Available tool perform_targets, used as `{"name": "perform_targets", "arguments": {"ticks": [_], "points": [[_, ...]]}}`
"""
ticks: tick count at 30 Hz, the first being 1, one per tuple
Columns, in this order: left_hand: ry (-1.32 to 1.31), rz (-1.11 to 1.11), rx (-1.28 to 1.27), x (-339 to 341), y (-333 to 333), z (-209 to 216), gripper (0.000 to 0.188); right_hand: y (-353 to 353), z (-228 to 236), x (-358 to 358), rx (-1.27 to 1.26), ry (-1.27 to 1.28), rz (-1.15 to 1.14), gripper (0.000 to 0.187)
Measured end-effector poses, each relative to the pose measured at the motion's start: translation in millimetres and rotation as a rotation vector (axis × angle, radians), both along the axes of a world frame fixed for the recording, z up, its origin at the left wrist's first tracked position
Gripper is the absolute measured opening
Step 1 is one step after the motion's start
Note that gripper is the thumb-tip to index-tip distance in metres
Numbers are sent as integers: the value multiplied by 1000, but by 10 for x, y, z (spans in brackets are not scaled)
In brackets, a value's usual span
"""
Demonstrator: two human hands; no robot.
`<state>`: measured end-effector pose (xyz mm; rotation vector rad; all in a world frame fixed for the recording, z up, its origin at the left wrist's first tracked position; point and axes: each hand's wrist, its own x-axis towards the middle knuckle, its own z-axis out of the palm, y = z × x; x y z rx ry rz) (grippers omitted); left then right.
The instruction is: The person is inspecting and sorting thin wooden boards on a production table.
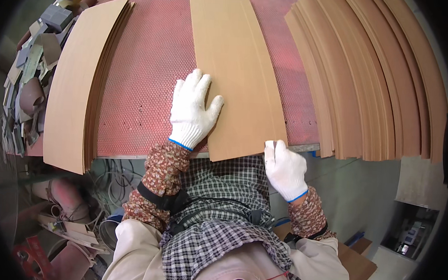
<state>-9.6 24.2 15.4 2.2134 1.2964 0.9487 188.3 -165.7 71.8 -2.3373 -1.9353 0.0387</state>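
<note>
A long, thin wooden panel point(237, 80) lies on the red mesh-textured tabletop point(140, 85), its near end jutting over the front edge. White knit gloves cover both hands. My left hand point(193, 110) rests at the panel's left edge, fingers stretched out and thumb spread onto the wood. At the panel's near right corner is my right hand point(286, 168), its fingers curled closed. A small dark bit shows between the right fingertips, too little to name.
On the left stands a stack of similar panels point(83, 77), with a heap of scraps and sanding pieces point(32, 84) beyond it. Many more panels point(369, 76) lean in overlapping rows on the right. Hoses and cables point(113, 180) hang below the table at left.
</note>
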Motion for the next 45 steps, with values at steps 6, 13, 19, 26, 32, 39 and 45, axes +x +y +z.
{"name": "perform_targets", "arguments": {"ticks": [6, 13, 19, 26, 32, 39, 45], "points": [[-2, 8, 27, -6, 13, -10, 62, 1055, 23, 190, -38, 19, -13, 31], [-26, -8, -55, -12, 25, 164, 63, 2694, -13, 495, -15, -63, 55, 37], [-26, -26, -49, -18, 72, 237, 66, 3819, 51, 689, -45, -13, -7, 45], [-72, -71, -35, -35, -343, 119, 73, 4369, 99, 871, -131, -39, -36, 49], [-126, -118, -56, -106, -685, -264, 75, 4588, -145, 1109, -161, -88, -22, 53], [-160, -89, -12, -189, -490, -225, 71, 4589, -54, 762, -127, -133, -4, 47], [-121, -15, 18, -47, -137, 152, 65, 4221, 261, 675, -150, -95, 5, 46]]}}
